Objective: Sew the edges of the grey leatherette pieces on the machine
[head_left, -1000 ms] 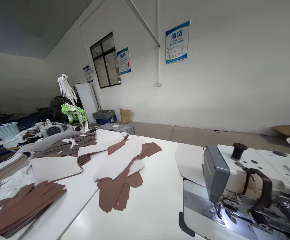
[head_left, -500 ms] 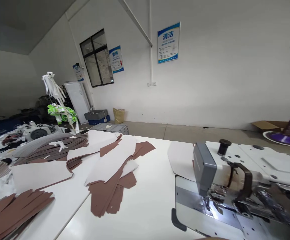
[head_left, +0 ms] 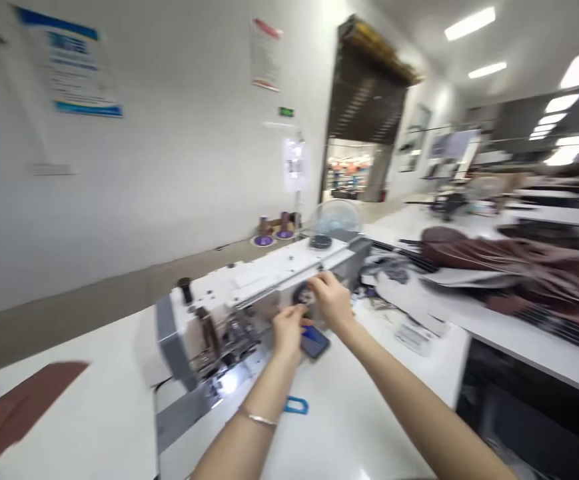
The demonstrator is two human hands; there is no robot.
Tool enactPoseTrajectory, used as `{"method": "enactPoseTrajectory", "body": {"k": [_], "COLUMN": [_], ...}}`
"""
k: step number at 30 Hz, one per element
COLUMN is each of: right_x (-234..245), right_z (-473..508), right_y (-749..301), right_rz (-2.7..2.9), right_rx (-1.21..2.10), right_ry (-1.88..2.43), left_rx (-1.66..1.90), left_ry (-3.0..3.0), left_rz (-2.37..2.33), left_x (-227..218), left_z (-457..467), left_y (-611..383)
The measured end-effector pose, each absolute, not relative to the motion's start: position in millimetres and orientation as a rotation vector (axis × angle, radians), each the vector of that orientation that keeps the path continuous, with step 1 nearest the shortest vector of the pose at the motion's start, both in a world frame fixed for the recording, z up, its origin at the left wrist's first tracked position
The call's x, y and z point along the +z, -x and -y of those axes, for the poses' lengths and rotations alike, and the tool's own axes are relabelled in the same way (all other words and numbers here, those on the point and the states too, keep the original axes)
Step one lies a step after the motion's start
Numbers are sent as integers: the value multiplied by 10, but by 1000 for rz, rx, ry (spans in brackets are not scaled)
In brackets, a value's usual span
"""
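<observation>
A white sewing machine (head_left: pixel 256 270) with a grey end cover stands on the white table, its needle area lit. Both hands are at its front, by a dark round dial (head_left: pixel 303 293). My left hand (head_left: pixel 288 328), a bracelet on its wrist, has its fingers drawn together just below the dial. At the dial's right side, my right hand (head_left: pixel 331 300) has bent fingers pinched together. Blur hides what either hand holds. A phone-like dark slab with a blue screen (head_left: pixel 315 342) lies just below the hands. Nearer me is a blue loop-shaped piece (head_left: pixel 296 405), partly behind my left forearm.
Brown cut pieces (head_left: pixel 24 413) lie on the table at left. To the right are pale scraps (head_left: pixel 406 300), a white label sheet (head_left: pixel 413 339) and a heap of brown pieces (head_left: pixel 499 267). Purple thread cones (head_left: pixel 264 233) and a fan (head_left: pixel 336 217) stand behind the machine.
The view has swung right, from the cut pieces on the left to the whole sewing machine. Both hands, out of sight before, are now at the machine's front.
</observation>
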State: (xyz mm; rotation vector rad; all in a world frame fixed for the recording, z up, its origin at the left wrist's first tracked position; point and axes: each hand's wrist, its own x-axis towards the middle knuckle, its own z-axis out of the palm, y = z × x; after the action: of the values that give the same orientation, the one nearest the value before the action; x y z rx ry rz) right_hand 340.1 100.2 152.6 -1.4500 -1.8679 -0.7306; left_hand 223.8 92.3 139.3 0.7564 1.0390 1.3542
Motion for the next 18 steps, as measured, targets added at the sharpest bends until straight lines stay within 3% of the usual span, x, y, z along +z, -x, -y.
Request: {"method": "enactPoseTrajectory", "body": {"k": [3,8,14,18], "right_x": [1524,1531,1410,1388], "right_z": [-991,-976,-1060,-938], "right_y": [-3356,-3214,-3372,-3294], "right_rz": [1858,2094,1736,2018], "right_rx": [-773,-799,-798,-930], "right_ry": [1619,1326,1485,1216], "left_rx": [1322,1340,1340,1327], "left_ry": [-792,-800,-784,-773], "left_rz": [-1000,-989,-1001,-1011], "left_x": [1307,1226,1262,1264], "left_z": [-1016,-1059,-1031,-1049], "left_y": [-2242,-2160,-2183,-2171]}}
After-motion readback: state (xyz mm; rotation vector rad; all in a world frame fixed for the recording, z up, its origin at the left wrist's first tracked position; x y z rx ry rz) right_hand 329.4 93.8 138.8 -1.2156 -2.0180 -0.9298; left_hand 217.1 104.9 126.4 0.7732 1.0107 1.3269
